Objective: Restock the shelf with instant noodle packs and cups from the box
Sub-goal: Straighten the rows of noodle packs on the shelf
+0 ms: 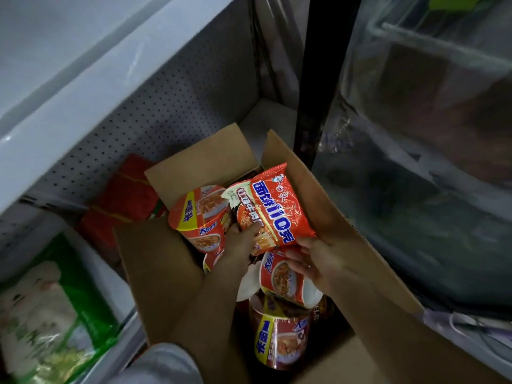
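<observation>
An open cardboard box (pixel 155 275) sits on the floor before the shelf (pixel 69 87). Inside lie several red instant noodle cups: one upright at the back left (pixel 199 217), one on its side in the middle (pixel 285 281), one near the front (pixel 279 342). My left hand (pixel 241 242) holds a red noodle pack (pixel 274 209) with blue lettering by its lower left edge, lifted above the cups. My right hand (pixel 318 261) reaches in under the pack's lower right corner, fingers curled beside the middle cup; whether it holds the pack or the cup is unclear.
Red packs (pixel 124 195) lie on the low shelf behind the box. A green and white bag (pixel 47 309) lies on the shelf at the lower left. A black post (pixel 318 79) and clear plastic sheeting (pixel 429 162) stand at the right.
</observation>
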{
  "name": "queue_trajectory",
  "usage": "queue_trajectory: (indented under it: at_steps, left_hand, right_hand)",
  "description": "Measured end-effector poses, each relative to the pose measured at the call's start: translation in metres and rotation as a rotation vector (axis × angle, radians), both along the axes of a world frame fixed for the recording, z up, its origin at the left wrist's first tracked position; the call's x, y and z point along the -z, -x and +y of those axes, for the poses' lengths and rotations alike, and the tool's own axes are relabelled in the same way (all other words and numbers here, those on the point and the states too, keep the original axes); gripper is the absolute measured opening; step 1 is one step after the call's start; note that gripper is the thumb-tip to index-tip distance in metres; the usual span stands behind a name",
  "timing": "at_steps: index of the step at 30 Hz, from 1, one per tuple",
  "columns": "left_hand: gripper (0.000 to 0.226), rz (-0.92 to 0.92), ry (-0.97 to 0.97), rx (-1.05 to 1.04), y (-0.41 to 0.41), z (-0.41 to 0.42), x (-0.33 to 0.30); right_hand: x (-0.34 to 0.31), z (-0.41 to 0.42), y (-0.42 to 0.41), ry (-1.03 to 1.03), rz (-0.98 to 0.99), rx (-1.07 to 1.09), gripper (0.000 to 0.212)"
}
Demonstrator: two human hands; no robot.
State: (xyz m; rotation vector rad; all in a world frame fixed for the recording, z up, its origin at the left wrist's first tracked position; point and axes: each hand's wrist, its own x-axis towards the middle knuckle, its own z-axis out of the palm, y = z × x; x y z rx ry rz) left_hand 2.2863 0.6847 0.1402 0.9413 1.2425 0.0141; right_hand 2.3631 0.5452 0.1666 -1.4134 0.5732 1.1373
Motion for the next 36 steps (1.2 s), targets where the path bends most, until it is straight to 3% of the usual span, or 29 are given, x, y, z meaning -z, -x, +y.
queue_trajectory:
  at_steps: [8,12,20,24,28,32,36]
  left_hand:
    - [0.084,-0.013,0.033,0.004,-0.017,0.011,0.021]
    - [0.074,0.012,0.042,0.001,-0.022,0.010,0.021]
    - [0.086,-0.060,0.058,-0.076,-0.017,0.005,0.013]
    - [0.107,-0.078,0.028,-0.125,-0.013,-0.001,0.000]
    - [0.078,-0.085,0.019,-0.214,-0.004,-0.010,-0.023]
    - [0.089,-0.149,0.119,-0.257,0.009,-0.023,-0.049]
    - [0.062,-0.326,0.202,-0.325,0.021,-0.054,-0.093]
  right_hand:
    - [0.024,0.014,-0.009,-0.028,0.068,0.046,0.033]
    - [0.029,0.016,-0.009,-0.020,0.064,0.051,0.035]
    - [0.025,0.015,-0.006,-0.005,0.039,0.018,0.029]
    - [0.009,0.008,-0.004,0.003,0.043,0.002,0.024]
    - [-0.019,-0.002,0.003,-0.034,0.002,-0.016,0.029]
    - [-0.056,-0.012,0.012,-0.097,-0.083,-0.020,0.026]
    - [-0.100,-0.021,0.025,-0.276,-0.063,-0.042,0.023]
